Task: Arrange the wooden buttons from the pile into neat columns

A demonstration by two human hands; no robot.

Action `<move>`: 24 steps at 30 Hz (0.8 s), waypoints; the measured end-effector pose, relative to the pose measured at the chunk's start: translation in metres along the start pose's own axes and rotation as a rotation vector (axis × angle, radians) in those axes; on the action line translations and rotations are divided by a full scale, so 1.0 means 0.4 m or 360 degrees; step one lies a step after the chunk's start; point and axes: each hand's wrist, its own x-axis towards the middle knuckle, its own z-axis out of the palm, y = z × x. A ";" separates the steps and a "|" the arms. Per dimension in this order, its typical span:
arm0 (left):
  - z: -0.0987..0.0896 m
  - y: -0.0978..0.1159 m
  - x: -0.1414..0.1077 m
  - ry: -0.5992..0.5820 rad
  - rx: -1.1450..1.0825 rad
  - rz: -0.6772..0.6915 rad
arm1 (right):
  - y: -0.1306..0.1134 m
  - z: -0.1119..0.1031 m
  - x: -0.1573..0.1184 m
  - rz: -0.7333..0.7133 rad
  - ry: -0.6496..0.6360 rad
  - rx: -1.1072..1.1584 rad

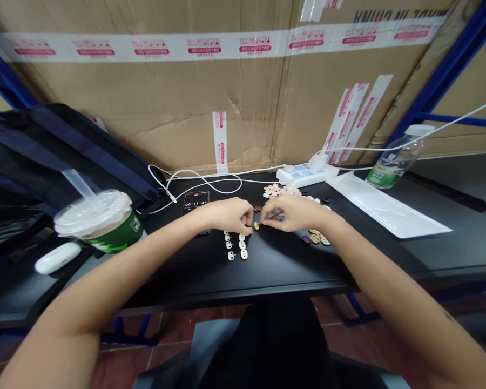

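Observation:
My left hand (231, 215) has its fingers curled in a pinch at the top of a column of small cream oval, button-like pieces (243, 246). Whatever lies between its fingertips is too small to make out. Facing it, my right hand (285, 212) is closed too, thumb and forefinger together beside a small yellow piece (256, 226). What these fingers hold, if anything, is hidden. Left of the cream column runs another column of small white pieces with dark marks (229, 245). A brown piece (257, 209) lies just beyond, between the hands.
Behind my right hand lies a pile of pale pieces (277, 190); yellow pieces (316, 236) and a purple one (306, 239) lie near my right wrist. A phone (196, 200), lidded cup (109, 221), white case (58, 257), power strip (306, 174), white sleeve (389, 206) and bottle (397, 156) surround them.

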 end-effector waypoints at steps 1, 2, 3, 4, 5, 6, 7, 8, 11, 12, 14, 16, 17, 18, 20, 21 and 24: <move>-0.004 -0.001 0.001 0.0008 -0.0004 0.0007 | 0.002 0.000 0.000 0.0000 0.0014 -0.0017; -0.007 -0.003 0.002 0.0024 -0.0008 0.0010 | 0.004 -0.002 0.000 0.0003 0.0031 -0.0044; -0.010 -0.005 0.005 0.0058 -0.0007 0.0008 | 0.006 -0.003 0.000 0.0008 0.0050 -0.0078; -0.013 -0.007 0.009 0.0111 0.0003 0.0001 | 0.008 -0.006 -0.001 0.0019 0.0071 -0.0117; -0.014 -0.010 0.015 0.0176 0.0020 -0.0010 | 0.009 -0.008 -0.001 0.0034 0.0093 -0.0158; -0.013 -0.012 0.021 0.0249 0.0043 -0.0027 | 0.010 -0.011 -0.002 0.0050 0.0113 -0.0201; -0.011 -0.015 0.030 0.0321 0.0068 -0.0044 | 0.011 -0.014 -0.003 0.0070 0.0134 -0.0244; -0.008 -0.018 0.039 0.0371 0.0083 -0.0061 | 0.012 -0.015 -0.003 0.0094 0.0154 -0.0286; 0.009 -0.029 0.067 0.0434 0.0069 -0.0136 | 0.019 -0.017 -0.004 0.0170 0.0176 -0.0377; 0.014 -0.032 0.076 0.0431 0.0064 -0.0163 | 0.022 -0.016 -0.004 0.0191 0.0173 -0.0392; 0.025 -0.038 0.092 0.0423 0.0052 -0.0178 | 0.028 -0.014 -0.003 0.0221 0.0173 -0.0406; 0.031 -0.042 0.104 0.0420 0.0033 -0.0163 | 0.030 -0.013 -0.003 0.0226 0.0180 -0.0407; 0.033 -0.042 0.107 0.0419 0.0019 -0.0150 | 0.030 -0.013 -0.003 0.0226 0.0184 -0.0407; 0.034 -0.042 0.109 0.0414 0.0003 -0.0136 | 0.029 -0.014 -0.004 0.0226 0.0186 -0.0406; 0.032 -0.041 0.107 0.0392 -0.0037 -0.0110 | 0.027 -0.015 -0.004 0.0225 0.0188 -0.0404; 0.030 -0.040 0.103 0.0373 -0.0061 -0.0098 | 0.025 -0.015 -0.004 0.0224 0.0194 -0.0403; 0.025 -0.038 0.082 0.0307 -0.0128 -0.0069 | 0.021 -0.015 -0.004 0.0181 0.0207 -0.0369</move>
